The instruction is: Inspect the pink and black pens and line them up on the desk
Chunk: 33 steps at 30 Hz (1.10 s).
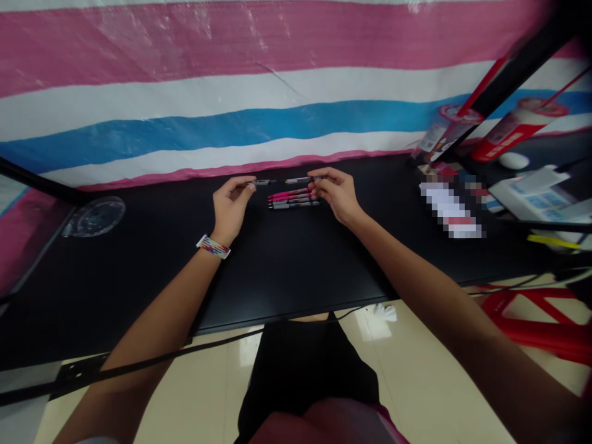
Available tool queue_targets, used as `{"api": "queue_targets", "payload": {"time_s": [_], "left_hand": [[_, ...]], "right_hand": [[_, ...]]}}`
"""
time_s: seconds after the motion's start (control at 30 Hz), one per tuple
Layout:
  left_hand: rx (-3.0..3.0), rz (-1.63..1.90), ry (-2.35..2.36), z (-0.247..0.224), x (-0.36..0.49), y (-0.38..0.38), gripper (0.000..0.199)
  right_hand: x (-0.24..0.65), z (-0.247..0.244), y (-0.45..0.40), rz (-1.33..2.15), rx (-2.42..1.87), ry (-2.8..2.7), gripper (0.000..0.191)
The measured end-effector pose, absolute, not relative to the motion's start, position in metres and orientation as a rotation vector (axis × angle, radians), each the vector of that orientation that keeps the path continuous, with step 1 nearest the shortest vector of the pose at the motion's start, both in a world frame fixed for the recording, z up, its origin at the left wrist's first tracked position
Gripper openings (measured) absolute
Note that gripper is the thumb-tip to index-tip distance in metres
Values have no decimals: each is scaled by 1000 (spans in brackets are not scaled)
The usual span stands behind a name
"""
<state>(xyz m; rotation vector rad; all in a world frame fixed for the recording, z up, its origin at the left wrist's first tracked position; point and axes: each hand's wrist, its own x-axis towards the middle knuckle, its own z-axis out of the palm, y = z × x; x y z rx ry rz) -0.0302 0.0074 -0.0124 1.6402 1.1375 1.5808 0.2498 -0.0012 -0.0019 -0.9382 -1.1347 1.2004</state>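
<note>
My left hand pinches the left end of a short grey-and-black pen part between thumb and fingertips. Facing it, in line, is a slim, lighter pen part, pinched at its right end by my right hand. A narrow dark gap seems to lie between the two parts; whether they touch I cannot tell. Just below them on the black table, several pens lie side by side: pink pens and a grey pen nearest me. Fingers of my right hand overlap the pens' right ends.
A clear plastic lid lies at the left. Two drink cups with red straws, one a clear cup and one a red cup, stand at the back right. Nearby are blurred-out papers and a white box. A red stool stands below.
</note>
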Motion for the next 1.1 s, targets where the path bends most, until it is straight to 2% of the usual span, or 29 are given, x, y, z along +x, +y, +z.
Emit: {"api": "queue_targets", "payload": {"time_s": [0.2,0.5,0.7,0.83,0.87,0.97,1.1], "left_hand": [[1566,1640,1137,-18,-35,14,24],[1576,1607,1147,-17,-31,11,19],[1729,1405,1118,-9,-25,-2,30],[1896,1350,1162,-6,-26,-4,52],[1909,1352,1159,-6,-26,-3,53],[1859,1397,1082,-9,-26,-1,38],[1739,1448,1007,-14,-24,2,53]], "right_hand": [[256,-5,6,1068,-978,-1108,19],[256,-5,6,1077,-994,-1071,14],[251,-3,-3,1273,-920,-1177,25],[252,-1,-5,1284,-892,-1202,28],[252,-1,-5,1291,-891,-1201,27],[252,-1,-5,1312,-892,-1176,24],[250,-1,-4,1338,-869,-1139,23]]}}
